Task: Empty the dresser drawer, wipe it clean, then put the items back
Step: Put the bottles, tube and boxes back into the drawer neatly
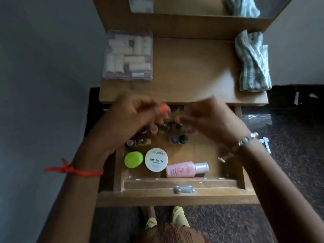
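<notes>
The wooden drawer (180,192) is pulled out below the dresser top. Inside stand several small nail polish bottles (177,139), a lime-green capped jar (133,159), a white round tub (156,159) labelled nail polish, and a pink bottle (184,170) lying on its side. My left hand (129,118) hovers blurred over the back of the drawer, fingers curled around what looks like an orange-capped bottle (164,108). My right hand (206,118) is blurred beside it with fingers bent; whether it holds anything is unclear.
On the dresser top (191,71) a clear plastic box of cream rollers (128,55) sits at the left and a folded green-white cloth (252,62) at the right. A mirror stands behind. Dark speckled floor lies to the right, a grey wall to the left.
</notes>
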Motion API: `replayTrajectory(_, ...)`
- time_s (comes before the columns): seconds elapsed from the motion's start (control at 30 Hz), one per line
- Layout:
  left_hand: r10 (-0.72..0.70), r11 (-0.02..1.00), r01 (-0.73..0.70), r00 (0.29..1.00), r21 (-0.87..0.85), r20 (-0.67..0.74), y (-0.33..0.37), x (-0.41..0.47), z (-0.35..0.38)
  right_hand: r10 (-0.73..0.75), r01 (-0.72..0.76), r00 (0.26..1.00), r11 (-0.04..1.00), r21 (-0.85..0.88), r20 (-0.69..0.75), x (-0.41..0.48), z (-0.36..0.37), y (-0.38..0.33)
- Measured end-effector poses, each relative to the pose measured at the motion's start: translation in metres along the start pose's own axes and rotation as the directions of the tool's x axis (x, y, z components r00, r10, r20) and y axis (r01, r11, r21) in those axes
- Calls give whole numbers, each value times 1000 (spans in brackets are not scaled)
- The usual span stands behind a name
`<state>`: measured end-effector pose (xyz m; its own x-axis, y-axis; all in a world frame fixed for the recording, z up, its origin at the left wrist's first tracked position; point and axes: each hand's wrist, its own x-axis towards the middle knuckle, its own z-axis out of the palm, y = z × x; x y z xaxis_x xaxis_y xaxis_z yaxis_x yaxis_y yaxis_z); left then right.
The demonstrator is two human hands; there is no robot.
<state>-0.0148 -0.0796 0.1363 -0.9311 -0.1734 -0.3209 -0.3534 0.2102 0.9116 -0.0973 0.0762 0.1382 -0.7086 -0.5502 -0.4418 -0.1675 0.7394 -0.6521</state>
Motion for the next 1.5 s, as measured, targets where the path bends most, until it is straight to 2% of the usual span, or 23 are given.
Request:
replayTrajectory(0.03,58,996,-71,972,-48,-229,-2,10,-9,-43,52,991,996,66,-124,13,-2,-14)
replayTrajectory(0.1,132,988,-152,802,14,-582,-10,32,-22,-37,90,952,983,162,-302,43,4,-36)
replayTrajectory(0.13,159,987,-129,723,94,-673,-15,43,-27,-22,94,935,978,187,-355,59,10,-44)
replayTrajectory(0.17,172,984,-85,680,157,-713,-20,54,-31,-7,94,925,972,213,-379,76,18,-48)
replayTrajectory(0.2,162,982,-36,668,187,-726,-25,62,-34,-4,108,917,965,240,-398,91,26,-50)
replayTrajectory(0.37,84,983,57,703,174,-706,-36,77,-33,-19,125,881,973,194,-473,121,49,-50)
replayTrajectory(0.5,-22,999,-14,696,-45,-717,-29,65,-28,17,107,878,968,229,-479,116,55,-44)
replayTrajectory(0.63,-187,963,-7,706,-270,-683,-24,55,-10,146,13,877,946,324,-459,90,49,-32)
replayTrajectory(0.77,-225,935,-24,731,-354,-644,-18,36,20,248,-21,863,888,460,-440,54,31,-13)
replayTrajectory(0.83,-247,917,-23,750,-398,-613,-14,23,39,324,-50,858,826,562,-399,36,25,-2)
replayTrajectory(0.93,-271,887,-38,766,-461,-584,-9,3,68,386,-45,871,678,733,-304,5,15,17)
replayTrajectory(1.03,-223,888,-79,787,-453,-575,-8,-16,96,413,-30,872,578,815,-261,-30,7,40)
replayTrajectory(1.17,-163,917,-46,864,-396,-477,-6,-39,136,530,-63,815,479,875,-232,-61,6,73)
replayTrajectory(1.27,-156,943,18,905,-331,-397,-11,-48,163,596,-67,747,506,860,-293,-75,11,86)
replayTrajectory(1.33,-181,955,89,932,-284,-315,-15,-51,179,604,-78,702,591,803,-376,-80,12,92)
replayTrajectory(1.4,-214,959,153,942,-238,-257,-20,-51,189,608,-122,667,660,742,-431,-80,17,99)
replayTrajectory(1.5,-248,963,218,946,-156,-208,-24,-43,194,635,-194,616,696,691,-467,-72,30,105)
